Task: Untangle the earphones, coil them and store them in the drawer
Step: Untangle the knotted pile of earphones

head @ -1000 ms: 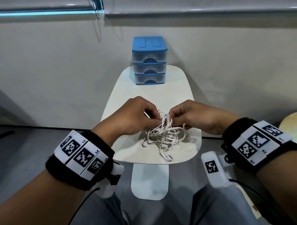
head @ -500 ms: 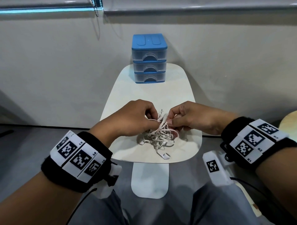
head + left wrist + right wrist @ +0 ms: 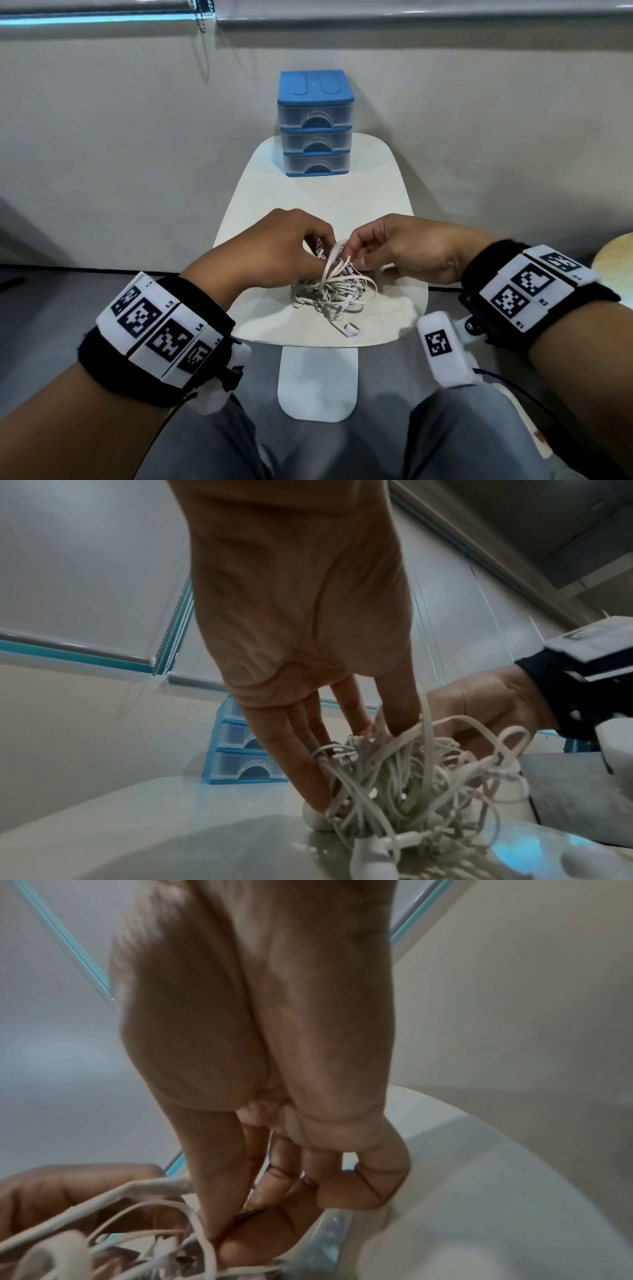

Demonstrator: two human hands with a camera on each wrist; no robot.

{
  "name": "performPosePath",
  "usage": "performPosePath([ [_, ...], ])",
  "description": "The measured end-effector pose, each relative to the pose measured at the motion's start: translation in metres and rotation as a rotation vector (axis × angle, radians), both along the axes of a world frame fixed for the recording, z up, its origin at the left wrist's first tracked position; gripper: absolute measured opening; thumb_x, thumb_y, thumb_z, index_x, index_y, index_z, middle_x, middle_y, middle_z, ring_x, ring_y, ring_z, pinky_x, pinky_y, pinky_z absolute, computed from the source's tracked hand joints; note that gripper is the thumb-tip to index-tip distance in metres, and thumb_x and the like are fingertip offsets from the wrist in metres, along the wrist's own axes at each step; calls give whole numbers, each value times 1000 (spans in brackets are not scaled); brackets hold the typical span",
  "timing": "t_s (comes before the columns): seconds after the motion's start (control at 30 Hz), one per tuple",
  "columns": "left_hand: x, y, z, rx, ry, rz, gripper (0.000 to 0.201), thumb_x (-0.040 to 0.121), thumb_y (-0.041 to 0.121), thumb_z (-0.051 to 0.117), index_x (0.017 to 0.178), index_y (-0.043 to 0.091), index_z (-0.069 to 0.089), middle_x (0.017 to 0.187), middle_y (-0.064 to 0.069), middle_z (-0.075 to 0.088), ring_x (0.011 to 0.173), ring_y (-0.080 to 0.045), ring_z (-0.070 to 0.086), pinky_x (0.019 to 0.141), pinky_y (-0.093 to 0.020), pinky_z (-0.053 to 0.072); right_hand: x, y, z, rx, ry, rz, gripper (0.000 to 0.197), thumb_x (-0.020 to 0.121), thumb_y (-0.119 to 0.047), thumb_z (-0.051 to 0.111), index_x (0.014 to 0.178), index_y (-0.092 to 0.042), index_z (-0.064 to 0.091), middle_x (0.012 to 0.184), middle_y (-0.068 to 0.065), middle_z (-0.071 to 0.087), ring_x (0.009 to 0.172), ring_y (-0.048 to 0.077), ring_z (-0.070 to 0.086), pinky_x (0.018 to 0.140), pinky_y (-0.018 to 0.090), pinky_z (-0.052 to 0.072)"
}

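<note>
A tangled bundle of white earphones [image 3: 334,294] lies on the near half of the small white table [image 3: 325,205]. My left hand [image 3: 322,255] pinches cords at the top of the tangle from the left. My right hand [image 3: 352,255] pinches cords there from the right, thumb against forefinger. In the left wrist view the left fingers [image 3: 308,756] reach down into the earphones [image 3: 411,783], and an earbud [image 3: 371,856] lies at the front. The right wrist view shows my right hand's fingers [image 3: 219,1204] closed on a cord [image 3: 202,1231]. The blue drawer unit [image 3: 315,123] stands at the table's far end, all three drawers closed.
The table is narrow and its near edge [image 3: 318,344] lies just under the tangle. A wall stands right behind the drawer unit. A round wooden surface [image 3: 616,257] shows at the right edge. My knees sit below the table.
Both hands have lifted and pulled at the top of the tangle, so the bundle has shifted and loosened a little. The cords now blur with motion.
</note>
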State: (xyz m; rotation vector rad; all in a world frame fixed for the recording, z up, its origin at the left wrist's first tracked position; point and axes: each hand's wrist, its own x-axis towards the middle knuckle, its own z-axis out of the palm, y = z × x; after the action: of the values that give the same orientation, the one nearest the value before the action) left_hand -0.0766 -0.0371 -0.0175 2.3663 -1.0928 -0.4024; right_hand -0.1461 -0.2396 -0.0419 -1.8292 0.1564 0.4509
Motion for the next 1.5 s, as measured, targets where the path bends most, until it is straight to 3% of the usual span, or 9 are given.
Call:
performPosePath([
  [0.17,-1,-1,2,42,26,1,12,83,12,73,86,23,72,76,15,69,79,-10,67,76,-29,52,-2,2,0,96,51,2,16,99,5,52,108,-3,63,77,5,64,58,6,59,51,18,42],
  [0.27,-3,-4,1,62,2,-7,8,87,14,71,92,21,72,94,7,67,88,-16,65,80,-33,52,-2,3,2,106,73,14,17,100,2,50,111,0,63,83,14,59,65,14,54,56,25,37],
  [0.43,-3,-7,-2,115,-67,-24,7,95,23,64,93,17,67,98,4,61,89,-16,55,80,-31,45,2,10,14,-148,-66,-136,21,96,-5,56,80,-17,64,85,5,64,76,16,56,66,31,40],
  [0.53,-2,-7,-3,98,-58,-47,8,94,24,65,86,23,64,95,9,58,83,-8,53,74,-27,43,0,15,26,-203,-349,-169,9,93,-5,64,93,-12,68,91,2,66,77,6,57,64,14,43],
  [0.67,-3,-8,-5,64,-50,-71,4,88,24,68,85,22,65,97,7,59,87,-13,57,79,-32,47,-5,19,30,-184,-428,-47,15,98,-8,63,109,-5,73,92,-2,67,70,-7,55,62,2,39],
  [0.93,-2,-8,-5,-122,-192,17,17,76,30,75,72,32,58,88,10,54,80,-6,53,72,-28,41,-3,13,20,-209,-367,-23,11,96,-4,65,97,7,70,77,10,68,64,8,58,63,13,45],
  [1.13,-2,-6,-4,-228,-241,-27,19,77,22,79,76,28,61,92,8,55,82,-12,56,69,-29,46,-10,9,18,-187,-334,27,10,91,6,67,99,10,73,71,5,65,54,-2,51,54,6,37],
  [1.27,-3,-6,-8,-233,-233,-69,19,77,15,76,79,28,63,94,8,55,77,-8,53,67,-27,43,-8,9,16,-245,-346,34,7,86,5,72,91,1,73,82,18,72,68,9,60,68,17,47],
  [1.5,-1,-5,-9,-235,-137,-94,15,81,13,74,85,26,71,95,4,58,78,-7,54,67,-21,40,-5,9,9,-275,-341,8,13,86,0,74,79,-10,71,70,-1,68,65,9,57,66,18,43],
])
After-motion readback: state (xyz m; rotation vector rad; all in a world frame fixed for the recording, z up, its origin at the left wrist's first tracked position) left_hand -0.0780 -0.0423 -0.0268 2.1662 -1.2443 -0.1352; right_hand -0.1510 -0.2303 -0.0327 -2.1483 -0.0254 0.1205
